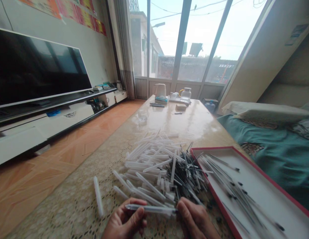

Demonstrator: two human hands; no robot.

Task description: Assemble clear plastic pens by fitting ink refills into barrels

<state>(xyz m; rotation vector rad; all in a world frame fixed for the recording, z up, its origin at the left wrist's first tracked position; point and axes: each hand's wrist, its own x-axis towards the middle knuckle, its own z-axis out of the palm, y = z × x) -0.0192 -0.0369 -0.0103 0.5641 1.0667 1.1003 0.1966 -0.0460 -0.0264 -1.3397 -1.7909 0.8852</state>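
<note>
A translucent pen [160, 209] lies level between my two hands at the near edge of the pile. My left hand [128, 220] pinches it near its pointed end, thumb on top. At the other end, by a small dark part, the fingers of my right hand [195, 219] close on the pen; what else they may grip is hidden. Just beyond is a heap of white translucent pen barrels [147, 152], with thin dark refills [186, 172] heaped on its right. One loose barrel [98, 196] lies apart to the left.
A red-rimmed white tray [238, 151] at the right holds several long thin sticks with black ends [234, 189]. Farther down the table [114, 142] are a clear glass [142, 116], a small box [180, 107] and a glass jug [186, 94]. A sofa [276, 139] stands alongside at right.
</note>
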